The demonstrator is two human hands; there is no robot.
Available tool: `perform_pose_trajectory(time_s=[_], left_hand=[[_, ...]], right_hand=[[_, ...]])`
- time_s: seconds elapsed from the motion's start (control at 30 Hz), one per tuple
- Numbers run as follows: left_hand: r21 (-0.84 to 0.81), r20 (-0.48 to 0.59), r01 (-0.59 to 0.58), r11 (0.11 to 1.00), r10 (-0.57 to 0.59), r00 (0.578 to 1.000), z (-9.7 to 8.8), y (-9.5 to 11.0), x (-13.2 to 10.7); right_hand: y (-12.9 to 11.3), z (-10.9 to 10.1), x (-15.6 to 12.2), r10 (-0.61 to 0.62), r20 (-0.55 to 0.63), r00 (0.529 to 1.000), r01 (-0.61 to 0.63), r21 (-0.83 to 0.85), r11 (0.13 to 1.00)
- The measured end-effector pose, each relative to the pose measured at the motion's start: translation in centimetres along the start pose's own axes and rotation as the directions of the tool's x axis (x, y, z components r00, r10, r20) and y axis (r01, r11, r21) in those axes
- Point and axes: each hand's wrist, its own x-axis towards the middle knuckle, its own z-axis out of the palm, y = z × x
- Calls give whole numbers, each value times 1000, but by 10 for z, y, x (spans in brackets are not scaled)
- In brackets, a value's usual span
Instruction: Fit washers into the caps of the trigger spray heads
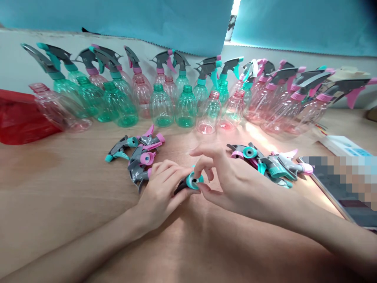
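Note:
My left hand point(161, 192) is closed around a grey trigger spray head, its teal collar point(193, 181) facing right with the opening showing. Most of that spray head's body is hidden under my fingers. My right hand point(226, 181) has its thumb and a bent finger at the collar's rim, gripping it, while the index finger sticks out to the left above. Just left of my left hand lies a small heap of grey, pink and teal spray heads point(147, 158). A second heap of spray heads point(277, 167) rests beyond my right wrist.
Pink and green clear bottles stand along the wall; some, such as the green bottle point(185, 108), have open necks, others carry spray heads. A red bag point(23, 118) lies at left. At right are a dark flat device point(338, 184), partly pixelated, and a white box point(347, 145).

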Motion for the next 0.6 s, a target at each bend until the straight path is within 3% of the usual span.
perform_pose_trajectory(time_s=[0.33,0.6], left_hand=[[-3,7,-19,1000,19,1000,0,0,0],[-25,7,-35,999,36,999,1,-2,-1]], right_hand=[[-7,-1,2,20,-53,998,-27,-133,991],[-6,-3,2,-24,-16,1000,23,-52,998]])
